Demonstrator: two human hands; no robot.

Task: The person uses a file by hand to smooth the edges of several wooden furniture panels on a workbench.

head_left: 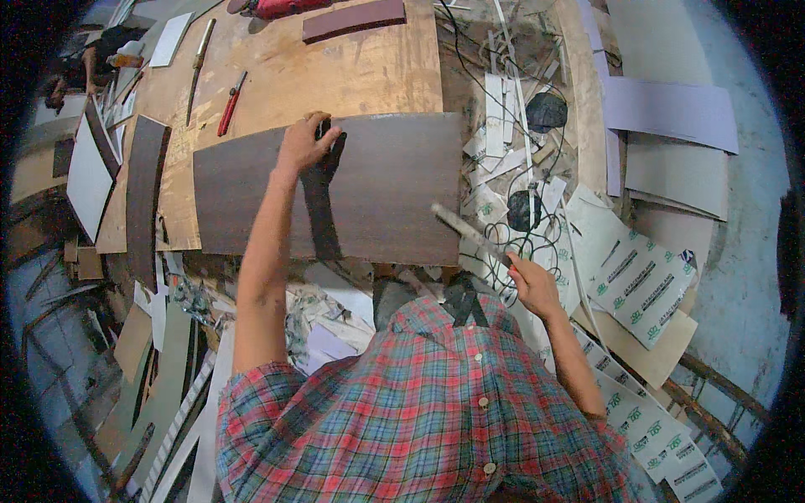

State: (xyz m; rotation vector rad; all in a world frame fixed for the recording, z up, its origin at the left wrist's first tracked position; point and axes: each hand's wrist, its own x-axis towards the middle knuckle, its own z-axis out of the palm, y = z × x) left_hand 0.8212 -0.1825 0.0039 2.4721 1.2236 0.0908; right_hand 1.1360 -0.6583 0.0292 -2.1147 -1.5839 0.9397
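A wide dark brown board [394,184] with a wood-grain face lies across the near part of the wooden table, its right end reaching past the tabletop. At the board's far edge, my left hand [309,144] grips it with bent fingers, and the arm casts a dark shadow over the face. My right hand [533,285] is closed around one end of a long, flat grey metal file [470,230]. The file slants up and left, its tip over the board's right end near the edge; whether it touches is unclear.
On the table [277,92] lie a red-handled cutter [231,105], a long thin tool [199,67] and a maroon strip [354,21]. A narrow dark board [147,189] rests left. Cables and offcuts [511,159] clutter the right. Another person's arm [89,67] shows far left.
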